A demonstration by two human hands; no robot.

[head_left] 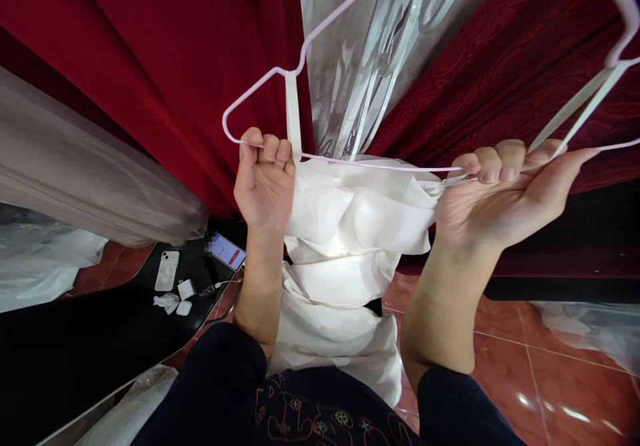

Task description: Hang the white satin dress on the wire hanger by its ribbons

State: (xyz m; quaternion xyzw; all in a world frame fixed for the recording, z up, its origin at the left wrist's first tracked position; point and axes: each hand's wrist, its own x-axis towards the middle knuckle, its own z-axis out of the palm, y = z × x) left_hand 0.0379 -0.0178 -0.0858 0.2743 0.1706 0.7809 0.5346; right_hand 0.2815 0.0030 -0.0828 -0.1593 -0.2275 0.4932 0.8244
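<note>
- Gripping the hanger [350,3] by its lower bar, you have both hands up in front of you, palms turned toward you.
- Your left hand [265,183] has its fingers curled over the bar near the hanger's left end — wrapped around it, not spread.
- Just beside those fingers, the left strap [293,113] runs from the hanger's notch down to the bar.
- Your right hand [493,196] has its fingers hooked over the bar too, while its thumb sticks out to the right.
- The right strap [570,108] slants down in two bands to those right fingers; you cannot tell from here whether they pinch it.
- The dress [345,279], white and loosely folded, hangs between your forearms, its top edge along the bar and its lower part in front of your dark shirt [340,413].
- Behind the bar, pale hangers [410,39] hang between red curtains [165,73].
- To your left, the black table [100,346] bears a white phone [167,271], a phone with its screen lit [227,251], a charger [186,290], a small white case [183,308] and a crumpled wrapper [167,303] — all well apart from the dress.
- Red tiles [510,346] show below your right arm.
</note>
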